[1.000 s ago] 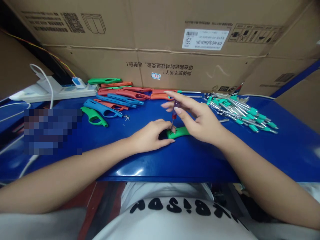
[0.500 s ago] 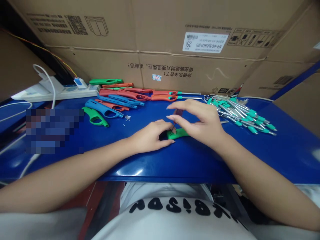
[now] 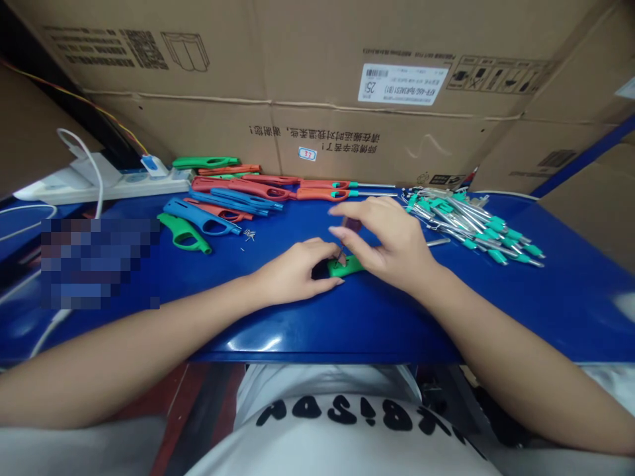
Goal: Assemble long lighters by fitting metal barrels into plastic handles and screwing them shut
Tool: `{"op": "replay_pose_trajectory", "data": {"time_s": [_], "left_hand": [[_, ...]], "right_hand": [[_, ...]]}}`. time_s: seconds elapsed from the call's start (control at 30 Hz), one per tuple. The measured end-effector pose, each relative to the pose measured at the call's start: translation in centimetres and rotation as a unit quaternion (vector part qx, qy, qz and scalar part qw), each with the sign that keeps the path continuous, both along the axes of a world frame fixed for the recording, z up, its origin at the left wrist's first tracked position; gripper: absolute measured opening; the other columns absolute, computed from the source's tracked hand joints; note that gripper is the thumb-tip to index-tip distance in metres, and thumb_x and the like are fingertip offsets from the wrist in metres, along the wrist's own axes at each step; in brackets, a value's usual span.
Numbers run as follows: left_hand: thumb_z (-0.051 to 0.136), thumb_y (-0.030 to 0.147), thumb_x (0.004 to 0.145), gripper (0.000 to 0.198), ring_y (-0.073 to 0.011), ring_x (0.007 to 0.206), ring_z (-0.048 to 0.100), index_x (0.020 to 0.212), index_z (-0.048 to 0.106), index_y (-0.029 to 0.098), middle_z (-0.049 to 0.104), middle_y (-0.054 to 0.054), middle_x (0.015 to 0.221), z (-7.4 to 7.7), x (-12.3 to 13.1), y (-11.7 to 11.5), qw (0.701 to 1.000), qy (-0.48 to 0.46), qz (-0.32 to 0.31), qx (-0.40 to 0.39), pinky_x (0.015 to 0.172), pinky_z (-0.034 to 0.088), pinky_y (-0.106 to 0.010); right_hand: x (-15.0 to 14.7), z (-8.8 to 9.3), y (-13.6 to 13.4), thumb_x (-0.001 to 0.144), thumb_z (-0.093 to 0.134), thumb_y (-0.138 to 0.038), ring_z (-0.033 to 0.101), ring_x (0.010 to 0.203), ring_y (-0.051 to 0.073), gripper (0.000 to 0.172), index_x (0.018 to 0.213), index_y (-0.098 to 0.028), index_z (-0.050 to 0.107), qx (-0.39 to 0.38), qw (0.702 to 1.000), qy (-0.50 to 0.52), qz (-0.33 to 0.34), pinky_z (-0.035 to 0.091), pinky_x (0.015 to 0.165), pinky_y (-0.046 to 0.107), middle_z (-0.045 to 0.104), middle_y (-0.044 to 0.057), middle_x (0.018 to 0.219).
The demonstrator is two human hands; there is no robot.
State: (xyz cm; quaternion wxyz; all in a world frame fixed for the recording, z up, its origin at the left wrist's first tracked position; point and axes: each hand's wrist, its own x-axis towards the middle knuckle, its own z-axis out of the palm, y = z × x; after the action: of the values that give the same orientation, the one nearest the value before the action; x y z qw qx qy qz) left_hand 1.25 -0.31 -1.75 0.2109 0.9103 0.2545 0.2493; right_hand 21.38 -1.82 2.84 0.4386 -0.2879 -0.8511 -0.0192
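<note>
My left hand (image 3: 292, 270) is closed on the near-left end of a green lighter casing (image 3: 338, 269) lying on the blue table. Between the thumb and fingertips of my right hand (image 3: 397, 241) is a screwdriver with a dark red handle (image 3: 351, 225). It leans slightly, its thin shaft pointing down at the green casing, close to my left fingertips. My right hand hides the casing's far end. A small heap of screws (image 3: 249, 234) lies on the table beyond my left hand.
Green, red and blue lighter casings (image 3: 203, 218) lie at the back left, near a white power strip (image 3: 114, 185). Two red lighters (image 3: 322, 194) have metal tubes fitted. Several metal tubes with teal ends (image 3: 476, 228) are piled at right. A cardboard box (image 3: 317, 79) stands behind.
The screwdriver handle tilts a little more to the right, and my right fingers have shifted slightly on it. My left hand stays on the casing. The whole view has shifted slightly.
</note>
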Motion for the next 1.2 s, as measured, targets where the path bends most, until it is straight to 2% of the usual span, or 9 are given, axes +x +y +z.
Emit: {"op": "replay_pose_trajectory", "data": {"time_s": [0.07, 0.13, 0.33, 0.53, 0.7, 0.77, 0.87, 0.97, 1.2], "left_hand": [[0.07, 0.025, 0.088, 0.019, -0.0211, 0.098, 0.066, 0.104, 0.063, 0.018, 0.069, -0.005, 0.102, 0.0, 0.0, 0.0, 1.0, -0.001, -0.004, -0.008, 0.089, 0.053, -0.033], [0.07, 0.024, 0.088, 0.018, -0.021, 0.098, 0.066, 0.103, 0.063, 0.018, 0.07, -0.005, 0.104, -0.1, 0.0, -0.1, 1.0, -0.009, -0.002, -0.012, 0.09, 0.053, -0.034], [0.071, 0.024, 0.086, 0.02, -0.0224, 0.099, 0.067, 0.105, 0.063, 0.018, 0.07, -0.005, 0.103, -0.4, 0.2, -0.2, 1.0, -0.025, 0.016, -0.008, 0.089, 0.054, -0.035], [0.069, 0.025, 0.089, 0.017, -0.0218, 0.102, 0.066, 0.104, 0.063, 0.019, 0.07, -0.005, 0.106, -0.1, 0.0, -0.2, 1.0, -0.004, 0.004, -0.024, 0.092, 0.053, -0.035], [0.07, 0.024, 0.088, 0.02, -0.0214, 0.099, 0.066, 0.105, 0.062, 0.018, 0.07, -0.005, 0.104, 0.0, 0.0, -0.1, 1.0, 0.003, 0.005, -0.014, 0.089, 0.053, -0.033], [0.07, 0.024, 0.088, 0.02, -0.0216, 0.1, 0.066, 0.106, 0.063, 0.018, 0.07, -0.005, 0.105, 0.0, 0.0, -0.1, 1.0, 0.001, 0.002, -0.01, 0.09, 0.052, -0.033], [0.07, 0.025, 0.088, 0.019, -0.0219, 0.1, 0.066, 0.104, 0.063, 0.018, 0.07, -0.005, 0.105, 0.1, 0.0, -0.2, 1.0, 0.001, 0.0, -0.015, 0.091, 0.052, -0.034], [0.07, 0.025, 0.088, 0.017, -0.0218, 0.099, 0.066, 0.103, 0.064, 0.019, 0.07, -0.005, 0.105, 0.1, 0.1, -0.3, 1.0, -0.005, 0.012, -0.024, 0.09, 0.053, -0.035], [0.076, 0.025, 0.082, 0.022, -0.0192, 0.085, 0.067, 0.099, 0.063, 0.02, 0.071, 0.0, 0.094, -0.3, 0.5, -0.6, 0.995, -0.042, 0.065, -0.06, 0.08, 0.053, -0.032]], "right_hand": [[-0.2, -0.1, -0.1, 0.105, 0.043, -0.026, 0.071, 0.092, 0.017, 0.033, 0.133, -0.02, 0.06, -0.078, 0.996, 0.024, 0.042, 0.054, 0.09, 0.035, 0.075, 0.007, 0.113], [-0.4, -0.3, -0.2, 0.105, 0.042, -0.025, 0.071, 0.093, 0.016, 0.037, 0.139, -0.022, 0.056, -0.129, 0.989, 0.045, 0.063, 0.055, 0.088, 0.033, 0.074, 0.006, 0.115], [-0.4, -0.3, -0.2, 0.096, 0.063, -0.036, 0.069, 0.079, 0.019, 0.018, 0.101, -0.021, 0.07, 0.012, 1.0, 0.003, -0.014, 0.054, 0.089, 0.038, 0.076, 0.005, 0.09], [-0.1, 0.2, -0.3, 0.105, 0.039, -0.025, 0.07, 0.098, 0.016, 0.037, 0.14, -0.021, 0.053, -0.147, 0.987, 0.014, 0.069, 0.056, 0.086, 0.031, 0.072, 0.007, 0.117], [0.1, 0.1, -0.1, 0.094, 0.067, -0.03, 0.07, 0.077, 0.016, 0.017, 0.104, -0.018, 0.07, -0.009, 1.0, 0.001, -0.011, 0.055, 0.085, 0.03, 0.076, 0.005, 0.093], [0.1, 0.0, -0.2, 0.095, 0.064, -0.032, 0.07, 0.078, 0.016, 0.018, 0.104, -0.018, 0.07, 0.001, 1.0, -0.001, -0.018, 0.056, 0.084, 0.03, 0.076, 0.006, 0.094], [-0.1, -0.1, -0.3, 0.103, 0.047, -0.027, 0.072, 0.09, 0.016, 0.032, 0.129, -0.019, 0.062, -0.095, 0.994, 0.033, 0.032, 0.058, 0.085, 0.03, 0.075, 0.008, 0.113], [-0.1, 0.0, -0.3, 0.102, 0.047, -0.022, 0.074, 0.087, 0.014, 0.033, 0.131, -0.019, 0.062, -0.17, 0.98, 0.069, 0.075, 0.059, 0.082, 0.028, 0.076, 0.005, 0.107], [0.0, 0.7, -0.5, 0.095, 0.06, -0.022, 0.075, 0.092, 0.018, 0.017, 0.106, -0.021, 0.073, -0.031, 0.999, 0.01, 0.001, 0.057, 0.087, 0.028, 0.078, 0.003, 0.106]]}}
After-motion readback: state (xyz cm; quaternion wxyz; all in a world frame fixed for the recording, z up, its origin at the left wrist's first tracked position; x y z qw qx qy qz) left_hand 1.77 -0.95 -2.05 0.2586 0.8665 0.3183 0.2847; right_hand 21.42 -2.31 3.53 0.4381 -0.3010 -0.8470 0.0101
